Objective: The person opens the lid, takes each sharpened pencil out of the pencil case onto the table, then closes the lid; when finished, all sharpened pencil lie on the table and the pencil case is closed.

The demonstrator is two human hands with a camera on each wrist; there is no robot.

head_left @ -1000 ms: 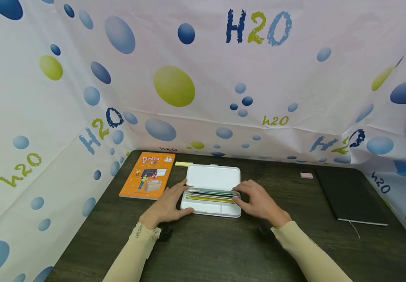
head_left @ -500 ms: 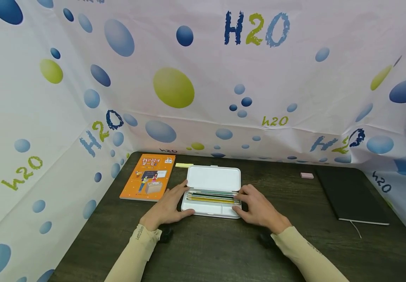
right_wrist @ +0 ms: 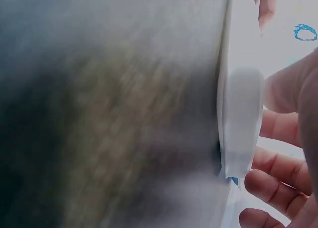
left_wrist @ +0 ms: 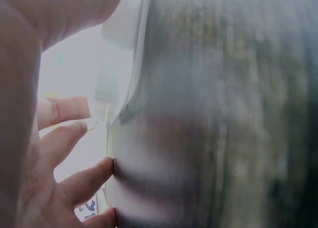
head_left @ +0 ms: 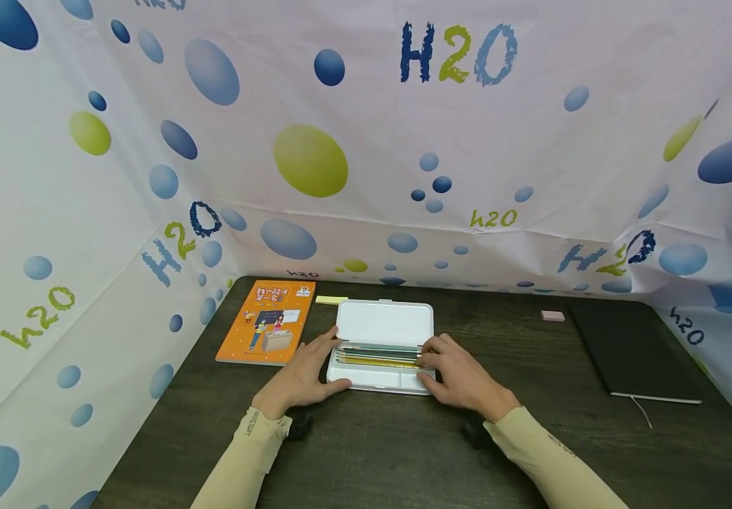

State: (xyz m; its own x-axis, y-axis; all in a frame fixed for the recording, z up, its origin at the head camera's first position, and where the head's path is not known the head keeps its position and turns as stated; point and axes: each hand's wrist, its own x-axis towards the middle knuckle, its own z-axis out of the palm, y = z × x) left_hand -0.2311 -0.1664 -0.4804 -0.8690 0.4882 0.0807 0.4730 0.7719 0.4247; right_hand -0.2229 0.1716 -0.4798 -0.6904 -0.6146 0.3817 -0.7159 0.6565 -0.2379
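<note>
A white pencil case (head_left: 369, 378) lies with its lid (head_left: 385, 322) raised back. Several pencils (head_left: 372, 358), yellow and dark green among them, lie lengthwise inside. My left hand (head_left: 299, 375) rests at the case's left end, fingers spread, thumb along the front edge. At the other end, the fingers of my right hand (head_left: 461, 375) reach over the rim and touch the pencils' right ends, with the thumb apart, at the front corner. The right wrist view shows the case's white end wall (right_wrist: 242, 118) beside the fingers; what the fingertips touch inside is hidden there.
An orange book (head_left: 267, 322) lies to the left, with a yellow strip (head_left: 331, 300) behind the case. To the right are a pink eraser (head_left: 552, 316) and a black notebook (head_left: 633, 350) with a ribbon. A printed white sheet (head_left: 379, 247) encloses the dark table (head_left: 391, 452).
My right fingers have shifted slightly over the pencils, now a little further left. My left hand has stayed at the case's left end. The head view has tilted slightly.
</note>
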